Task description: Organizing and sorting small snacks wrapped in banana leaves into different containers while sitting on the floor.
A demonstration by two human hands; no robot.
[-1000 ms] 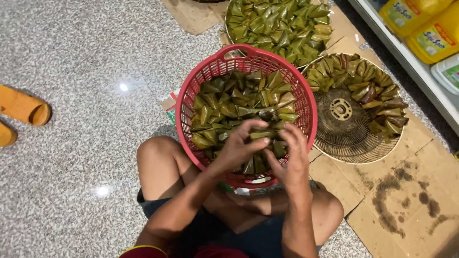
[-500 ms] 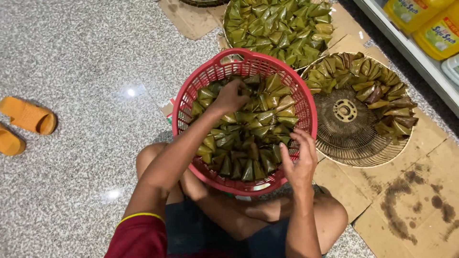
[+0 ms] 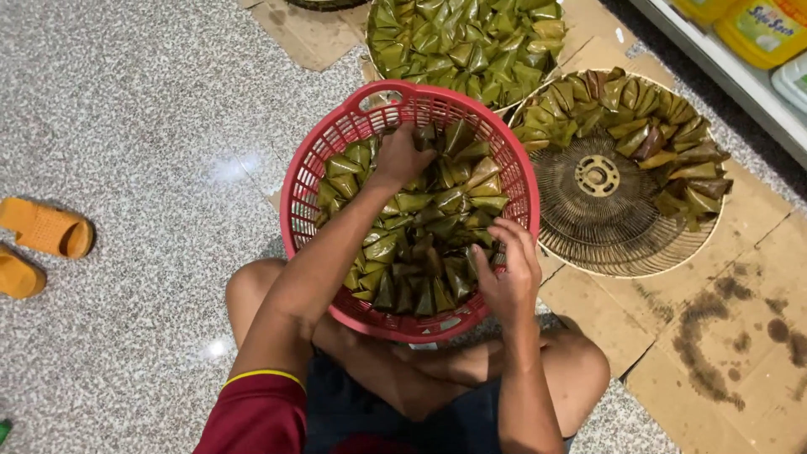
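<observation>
Speckled stone floor fills the left half of frame; flattened cardboard covers the lower right, w/ dark stains. Person sits cross-legged at bottom centre, knees either side of a red plastic basket that takes up the middle of frame.

Basket is packed w/ green leaf-wrapped triangular parcels, laid in rings, points inward. Upper right of it, just beside its rim: round wire fan-guard tray w/ darker parcels round its upper and right edge only, centre bare. Top centre: another round tray heaped w/ parcels, partly cut off by the frame.

Left hand reaches across to the far side of the basket, upper centre, fingers curled down into the parcels there; closed round one or just pressing, can't tell, fingertips hidden. Right hand sits at the basket's lower right rim, fingers bent and resting on parcels at that edge, nothing clearly pinched — can't tell.

Orange slippers at far left edge. Yellow bottles on a shelf, top right corner.
</observation>
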